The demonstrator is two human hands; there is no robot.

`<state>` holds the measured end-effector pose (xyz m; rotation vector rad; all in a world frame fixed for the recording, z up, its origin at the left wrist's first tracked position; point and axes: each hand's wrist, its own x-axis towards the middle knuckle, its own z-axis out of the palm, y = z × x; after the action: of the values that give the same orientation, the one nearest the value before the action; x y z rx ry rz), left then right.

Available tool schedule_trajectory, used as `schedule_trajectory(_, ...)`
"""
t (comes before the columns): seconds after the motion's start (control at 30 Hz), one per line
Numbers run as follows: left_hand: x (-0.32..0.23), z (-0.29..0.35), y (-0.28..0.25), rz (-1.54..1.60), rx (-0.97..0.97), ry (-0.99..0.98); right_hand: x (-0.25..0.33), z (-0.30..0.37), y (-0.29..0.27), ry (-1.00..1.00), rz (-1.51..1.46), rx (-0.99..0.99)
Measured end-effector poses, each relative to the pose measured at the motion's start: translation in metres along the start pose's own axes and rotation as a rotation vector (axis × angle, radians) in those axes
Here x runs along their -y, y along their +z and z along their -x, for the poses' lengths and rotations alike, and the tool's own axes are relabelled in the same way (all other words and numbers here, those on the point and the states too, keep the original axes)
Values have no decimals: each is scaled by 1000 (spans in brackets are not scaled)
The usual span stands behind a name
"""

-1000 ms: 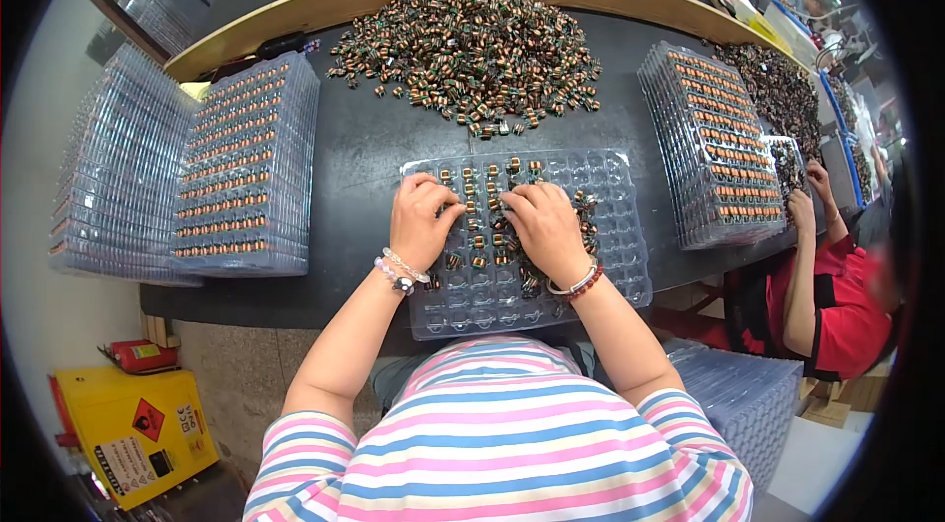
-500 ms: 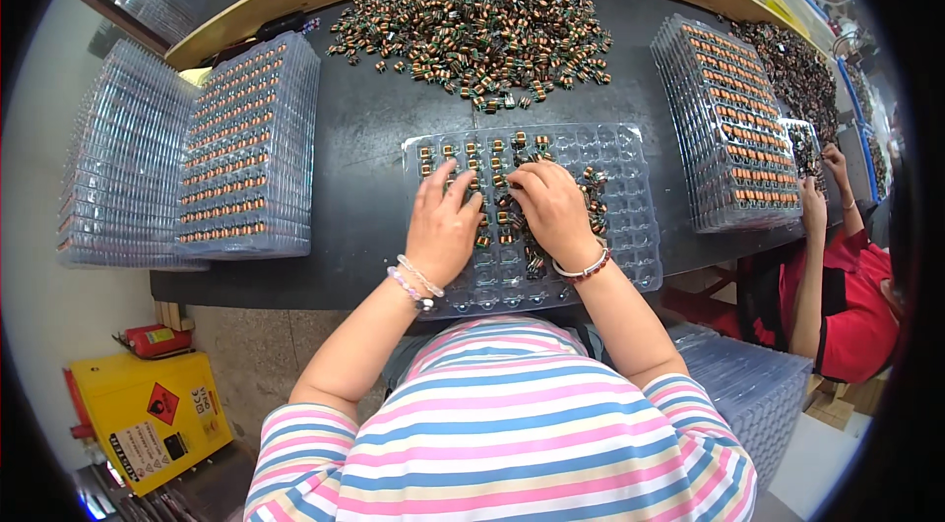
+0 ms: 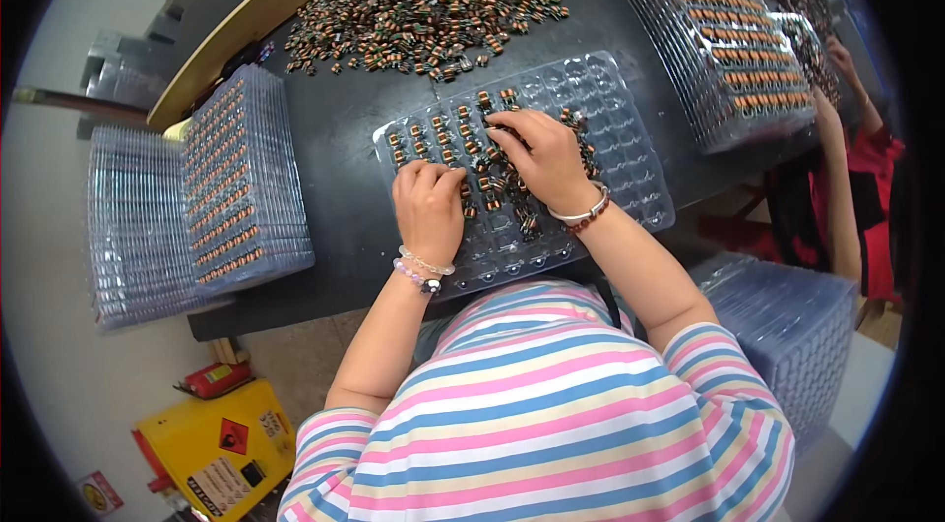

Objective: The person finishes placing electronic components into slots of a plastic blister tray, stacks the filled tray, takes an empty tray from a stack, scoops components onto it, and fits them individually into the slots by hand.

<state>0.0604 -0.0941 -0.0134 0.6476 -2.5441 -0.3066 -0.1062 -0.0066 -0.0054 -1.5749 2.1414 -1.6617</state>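
A clear plastic tray point(image 3: 620, 153) with rows of pockets lies tilted in front of me. Small copper-wound coils point(image 3: 465, 128) stand in its left rows, and others lie loose across its middle. My left hand point(image 3: 430, 212) is over the tray's left part, fingers curled and pressed together beside a row of coils; whatever is in them is hidden. Further right, my right hand point(image 3: 544, 156) reaches over the loose coils. Its thumb and forefinger pinch at a small coil in an upper row, with the other fingers folded behind.
A large heap of coils point(image 3: 433, 5) lies beyond the tray. Stacks of filled trays stand at left point(image 3: 231, 187) and right point(image 3: 724, 40). Clear trays point(image 3: 778, 325) are piled low at right, near a co-worker's arm point(image 3: 837, 187). A yellow cabinet point(image 3: 217, 453) stands lower left.
The whole view has turned, so the tray and table look tilted. My left hand's fingers have drawn together from a spread pose. The right hand stays over the loose coils, still pinching.
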Motion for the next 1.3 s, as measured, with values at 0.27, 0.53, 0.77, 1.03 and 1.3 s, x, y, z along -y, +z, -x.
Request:
schedule_trajectory(0.27,4,1,-9,31,-84,-121,-1,0,-4,229,-154,38)
schedule_trajectory(0.53,-15,-23,4,27,-38,3,-8,1,-3,92,-134,-60)
schedule_trajectory(0.77,-14,-38,-1,210,103,-56,-7,0,-8,254,-219,-2)
schedule_trajectory(1.03,23,-4,-35,454,17,-373,-6,-1,-10,301,-247,13)
schedule_trajectory(1.3,34,4,-12,117,-38,-232,-4,-2,-8,320,-248,31)
